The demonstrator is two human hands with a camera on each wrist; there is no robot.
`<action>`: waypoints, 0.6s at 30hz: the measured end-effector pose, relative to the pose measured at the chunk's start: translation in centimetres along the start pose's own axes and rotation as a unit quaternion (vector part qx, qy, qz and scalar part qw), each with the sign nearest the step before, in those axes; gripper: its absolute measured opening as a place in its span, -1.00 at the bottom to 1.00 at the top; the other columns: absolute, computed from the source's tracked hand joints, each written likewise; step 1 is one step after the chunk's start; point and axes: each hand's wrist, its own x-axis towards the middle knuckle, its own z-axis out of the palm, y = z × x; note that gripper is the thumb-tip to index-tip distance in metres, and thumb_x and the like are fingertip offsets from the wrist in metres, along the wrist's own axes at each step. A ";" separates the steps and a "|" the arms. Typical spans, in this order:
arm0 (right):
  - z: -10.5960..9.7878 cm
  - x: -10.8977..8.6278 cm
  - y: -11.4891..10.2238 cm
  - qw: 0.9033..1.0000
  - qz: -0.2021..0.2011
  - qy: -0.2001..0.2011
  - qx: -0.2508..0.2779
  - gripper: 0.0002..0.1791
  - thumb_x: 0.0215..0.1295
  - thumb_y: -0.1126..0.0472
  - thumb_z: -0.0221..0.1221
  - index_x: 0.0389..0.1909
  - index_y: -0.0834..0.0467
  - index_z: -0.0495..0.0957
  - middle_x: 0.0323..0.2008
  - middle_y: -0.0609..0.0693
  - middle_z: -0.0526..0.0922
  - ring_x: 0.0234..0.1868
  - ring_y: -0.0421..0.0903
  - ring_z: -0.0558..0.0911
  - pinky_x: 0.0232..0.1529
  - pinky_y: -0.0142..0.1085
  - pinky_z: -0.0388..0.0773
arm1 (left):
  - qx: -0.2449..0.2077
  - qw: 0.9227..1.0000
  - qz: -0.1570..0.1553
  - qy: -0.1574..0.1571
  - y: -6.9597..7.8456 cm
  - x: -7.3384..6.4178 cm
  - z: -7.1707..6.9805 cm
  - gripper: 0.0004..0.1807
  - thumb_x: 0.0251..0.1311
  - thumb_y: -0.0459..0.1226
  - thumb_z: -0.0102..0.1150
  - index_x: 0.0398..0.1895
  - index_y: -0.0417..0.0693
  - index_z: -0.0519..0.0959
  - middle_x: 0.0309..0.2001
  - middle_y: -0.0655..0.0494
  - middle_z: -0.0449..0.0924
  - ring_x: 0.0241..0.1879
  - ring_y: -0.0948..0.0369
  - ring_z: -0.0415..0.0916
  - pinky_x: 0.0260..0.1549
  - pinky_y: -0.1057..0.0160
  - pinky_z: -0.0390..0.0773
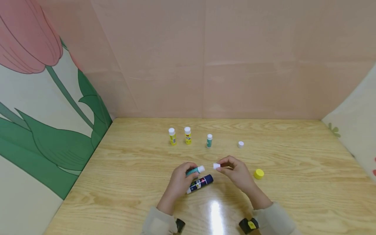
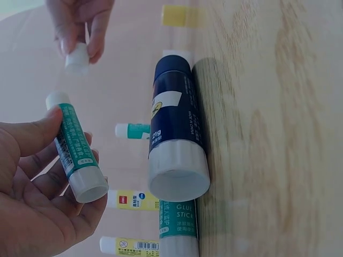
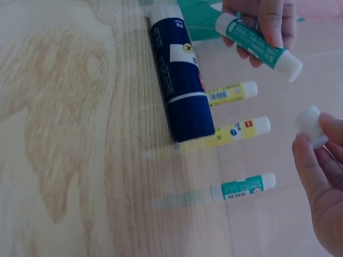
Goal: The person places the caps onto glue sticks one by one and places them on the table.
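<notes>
My left hand (image 1: 180, 179) grips a green glue stick (image 2: 74, 144) with its thumb along the barrel. The stick is tilted, and its uncapped white end (image 3: 288, 66) points toward my right hand. Between thumb and fingers, my right hand (image 1: 238, 174) pinches a small white cap (image 1: 216, 165). A short gap separates cap and stick. Below my left hand lies a thick navy glue stick (image 1: 201, 183) on the table. Another green glue stick (image 2: 179, 225) lies partly hidden behind it in the left wrist view; my hand seems to cover it in the head view.
Two yellow glue sticks (image 1: 172, 137) and a small green one (image 1: 209, 141) stand upright at the back of the wooden table (image 1: 132, 156). To their right sits a loose white cap (image 1: 241, 144). A yellow cap (image 1: 258, 174) rests beside my right hand.
</notes>
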 end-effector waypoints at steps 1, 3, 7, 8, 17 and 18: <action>0.0 0.0 0.0 1.000 0.000 0.000 0.001 -0.84 0.01 0.39 0.18 -0.34 0.31 0.47 -0.33 0.11 0.54 -0.26 -0.04 0.51 -0.28 -0.37 0.47 | -0.001 1.000 0.000 -0.001 0.0 0.0 0.0 -0.79 0.06 -0.26 0.10 -0.21 -0.09 0.49 -0.29 0.19 0.46 -0.27 0.24 0.39 -0.22 0.21 0.41; 0.1 0.0 0.0 1.000 0.001 0.000 0.002 -0.85 0.01 0.39 0.18 -0.35 0.30 0.48 -0.33 0.11 0.54 -0.27 -0.04 0.51 -0.28 -0.37 0.47 | -0.002 1.000 0.000 -0.002 -0.1 0.0 0.1 -0.78 0.06 -0.26 0.10 -0.20 -0.09 0.49 -0.29 0.19 0.46 -0.26 0.24 0.39 -0.22 0.20 0.41; 0.1 -0.1 -0.1 1.000 0.002 0.000 0.003 -0.85 0.01 0.39 0.18 -0.35 0.30 0.48 -0.33 0.11 0.54 -0.26 -0.05 0.51 -0.28 -0.37 0.47 | -0.003 1.000 0.000 -0.005 -0.2 0.1 0.2 -0.77 0.06 -0.25 0.09 -0.19 -0.11 0.49 -0.28 0.19 0.46 -0.26 0.25 0.39 -0.21 0.20 0.41; 0.1 -0.1 -0.1 1.000 0.002 0.000 0.003 -0.85 0.01 0.39 0.18 -0.35 0.30 0.48 -0.33 0.11 0.54 -0.26 -0.05 0.51 -0.28 -0.37 0.47 | -0.004 1.000 0.000 -0.006 -0.2 0.1 0.2 -0.76 0.07 -0.25 0.09 -0.18 -0.11 0.49 -0.28 0.20 0.46 -0.26 0.25 0.39 -0.21 0.21 0.41; 0.2 -0.1 -0.3 1.000 0.005 -0.006 0.020 -0.84 0.01 0.39 0.18 -0.35 0.31 0.47 -0.32 0.13 0.54 -0.24 0.02 0.50 -0.27 -0.36 0.47 | -0.002 1.000 0.001 -0.009 0.0 0.1 0.3 -0.76 0.07 -0.24 0.09 -0.18 -0.10 0.49 -0.29 0.21 0.46 -0.27 0.28 0.39 -0.23 0.27 0.40; 0.2 -0.1 -0.3 1.000 0.006 -0.006 0.021 -0.84 0.01 0.39 0.18 -0.35 0.31 0.47 -0.31 0.13 0.53 -0.23 0.02 0.50 -0.26 -0.36 0.47 | -0.001 1.000 0.002 -0.009 0.0 0.1 0.4 -0.76 0.07 -0.24 0.09 -0.18 -0.10 0.49 -0.29 0.21 0.46 -0.28 0.28 0.39 -0.24 0.27 0.40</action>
